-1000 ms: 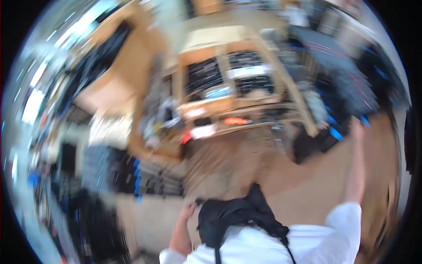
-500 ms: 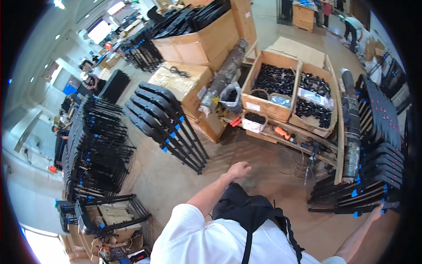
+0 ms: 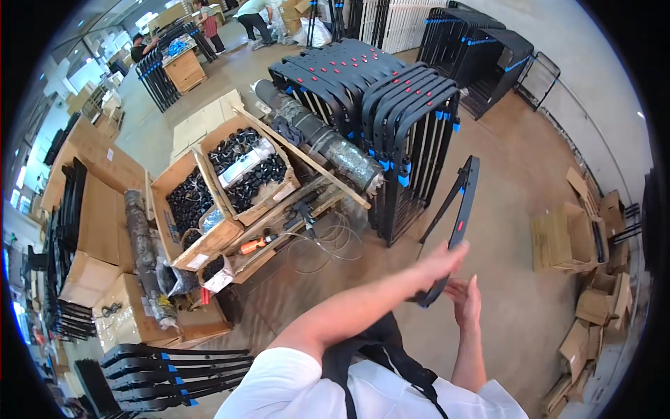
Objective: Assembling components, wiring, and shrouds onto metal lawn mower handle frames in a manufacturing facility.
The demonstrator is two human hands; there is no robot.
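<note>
Filling the middle of the workshop floor (image 3: 530,174), a stack of black folded frames (image 3: 391,105) with blue clips stands upright beside cardboard boxes of black parts (image 3: 223,181) on a low pallet. Just in front of the stack, a single black frame bar (image 3: 460,216) tilts upward. The left hand (image 3: 440,262) is closed round its lower part, while the right hand (image 3: 466,302) hovers open-fingered just beneath the bar's bottom end.

A long black frame piece (image 3: 460,216) stands tilted, its top end up high and its low end down by the hands. It is flat and thin, with small red dots along it. A thin black leg sticks out to one side — making a slanted V.
</note>
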